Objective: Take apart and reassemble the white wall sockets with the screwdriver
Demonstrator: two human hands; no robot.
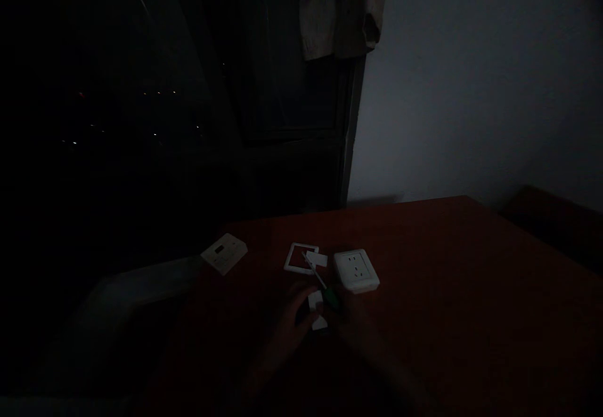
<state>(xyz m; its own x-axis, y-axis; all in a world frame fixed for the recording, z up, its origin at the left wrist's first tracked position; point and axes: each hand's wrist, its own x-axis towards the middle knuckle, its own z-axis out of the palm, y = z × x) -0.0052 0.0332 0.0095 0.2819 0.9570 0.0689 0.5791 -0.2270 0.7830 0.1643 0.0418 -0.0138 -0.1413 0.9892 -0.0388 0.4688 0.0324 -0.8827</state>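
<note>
The light is very dim. My left hand [288, 323] has its thumb and fingers closed on the edge of a small white rectangular plastic piece [317, 303]. My right hand [355, 326] is at the right side of that piece; its fingers are lost in shadow, so their grip is unclear. Just beyond lies a screwdriver with a green handle [331, 298], right by my right fingers. Its shaft points away to the left, over a white square frame [289, 262] and a flat white plate [321, 259]. Whether my right hand touches the handle is hidden.
A white wall socket [357, 270] stands right of the frame on the reddish-brown table [438, 260]. A white panel with a small dark window [224, 254] lies near the left edge. Behind are a dark window [292, 103], a hanging cloth [343, 15] and a pale wall [471, 90].
</note>
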